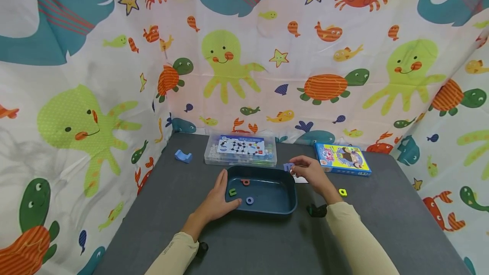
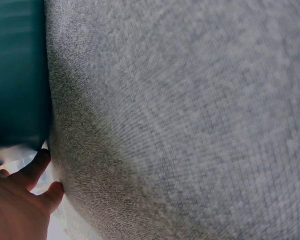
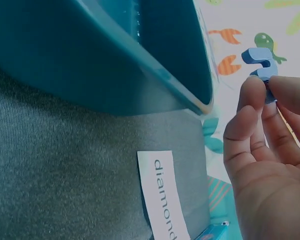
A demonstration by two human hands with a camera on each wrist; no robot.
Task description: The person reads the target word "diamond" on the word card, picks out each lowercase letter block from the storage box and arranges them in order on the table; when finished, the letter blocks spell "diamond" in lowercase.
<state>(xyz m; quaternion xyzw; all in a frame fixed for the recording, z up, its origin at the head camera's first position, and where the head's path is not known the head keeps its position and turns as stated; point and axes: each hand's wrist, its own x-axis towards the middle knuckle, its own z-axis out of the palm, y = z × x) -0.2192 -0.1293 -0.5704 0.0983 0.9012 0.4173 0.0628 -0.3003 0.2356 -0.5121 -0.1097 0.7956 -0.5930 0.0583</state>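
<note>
Fingers [image 3: 251,95] of the right hand [image 1: 312,176] pinched a blue letter piece [image 3: 261,56], held up off the bench [image 1: 259,241] near the far right corner of the dark teal tray [image 1: 263,213]. Left hand [image 1: 215,200] gripped the tray's left end, thumb over the near rim, other fingers along the outer wall. Inside the tray, lying apart: red piece [image 1: 245,182], green piece [image 1: 232,192], blue ring-shaped piece [image 1: 250,200]. White card [image 3: 162,195] reading "diamond" lay on the bench just beside the tray, by the right hand. Yellow piece [image 1: 342,192] sat near the right sleeve [image 1: 353,232]. Farther back: clear plastic case [image 1: 214,156] with a printed label behind the tray, blue-and-yellow box [image 1: 344,159] to the right, light-blue curved object [image 1: 183,156] to the left. Sea-animal curtain [image 1: 244,67] hung around the bench.
</note>
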